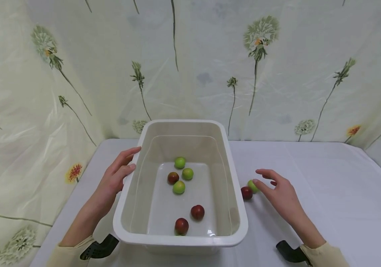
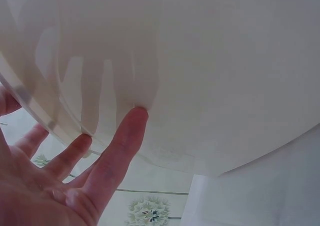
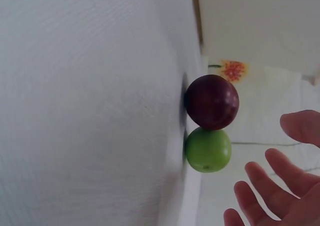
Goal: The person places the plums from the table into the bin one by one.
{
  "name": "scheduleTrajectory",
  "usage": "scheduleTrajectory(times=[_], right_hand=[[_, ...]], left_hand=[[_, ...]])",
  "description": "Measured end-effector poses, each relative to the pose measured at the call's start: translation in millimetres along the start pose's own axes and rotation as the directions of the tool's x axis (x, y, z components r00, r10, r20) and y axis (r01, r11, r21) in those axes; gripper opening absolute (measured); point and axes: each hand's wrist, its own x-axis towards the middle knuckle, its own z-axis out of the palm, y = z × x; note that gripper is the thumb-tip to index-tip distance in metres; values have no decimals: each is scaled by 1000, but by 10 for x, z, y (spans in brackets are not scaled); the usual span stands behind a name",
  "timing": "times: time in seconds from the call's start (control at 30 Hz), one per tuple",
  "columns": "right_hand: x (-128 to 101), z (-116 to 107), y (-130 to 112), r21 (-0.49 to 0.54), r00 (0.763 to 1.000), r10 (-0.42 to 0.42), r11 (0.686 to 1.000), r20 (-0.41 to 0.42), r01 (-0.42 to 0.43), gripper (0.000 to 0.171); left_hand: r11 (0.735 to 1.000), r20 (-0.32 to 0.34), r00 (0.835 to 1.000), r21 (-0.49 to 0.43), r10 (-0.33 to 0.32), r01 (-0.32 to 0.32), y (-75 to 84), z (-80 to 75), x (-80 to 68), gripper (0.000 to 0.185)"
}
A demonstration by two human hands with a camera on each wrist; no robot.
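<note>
A white plastic tub (image 1: 237,207) stands on the table with several small round fruits in it, green (image 1: 178,187) and dark red (image 1: 197,211). My left hand (image 1: 118,174) lies flat against the tub's left outer wall (image 2: 200,85), its fingers (image 2: 125,136) straight. To the right of the tub, a dark red fruit (image 1: 246,193) (image 3: 212,101) and a green fruit (image 1: 252,185) (image 3: 208,149) lie side by side on the cloth. My right hand (image 1: 277,189) (image 3: 272,186) hovers open just beside the green one, fingers spread, holding nothing.
A white cloth (image 1: 327,185) covers the table. A flower-print sheet (image 1: 210,66) hangs behind it and along the left side. Black wrist straps (image 1: 98,249) show near the front edge.
</note>
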Motion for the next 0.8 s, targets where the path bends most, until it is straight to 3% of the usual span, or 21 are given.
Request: scheduleTrajectory(times=[0.3, 0.53, 0.8], right_hand=[[53, 33, 98, -35, 998, 22, 999, 51, -21, 51], [49, 12, 156, -53, 992, -9, 998, 123, 16, 46], [124, -4, 187, -64, 989, -39, 997, 145, 48, 44]], left_hand=[[1000, 3, 1000, 2, 6, -6, -8, -3, -6, 46], [1000, 22, 1000, -1, 1, -1, -21, 1, -18, 46], [1000, 11, 1000, 14, 21, -21, 2, -2, -13, 45]])
